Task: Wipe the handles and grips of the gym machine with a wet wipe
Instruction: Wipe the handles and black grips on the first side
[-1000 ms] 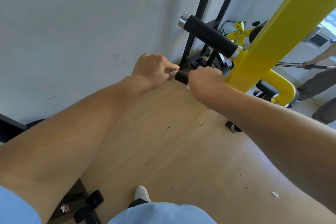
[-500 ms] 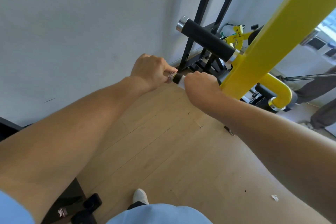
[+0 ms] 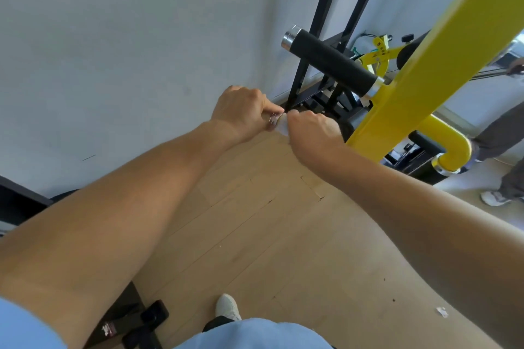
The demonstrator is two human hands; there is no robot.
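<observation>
The yellow gym machine's beam (image 3: 425,65) slants up to the right. Its upper handle (image 3: 331,65) is a black foam grip with a silver end cap, and nothing touches it. Below it, the lower handle is almost fully hidden by my hands; only its silver end (image 3: 273,121) shows. My left hand (image 3: 243,110) pinches that end. My right hand (image 3: 312,130) is wrapped around the lower grip, right against my left hand. A bit of the white wet wipe (image 3: 282,130) shows at the edge of my right hand.
A black steel frame (image 3: 303,71) stands against the white wall behind the handles. A yellow curved tube (image 3: 453,147) ends low on the right. Another person's legs and white shoe (image 3: 496,198) are at the far right. Black equipment (image 3: 141,323) lies by my shoe (image 3: 226,307).
My right hand has slid left along the lower grip until it meets my left hand. The black stretch of grip between them is now covered.
</observation>
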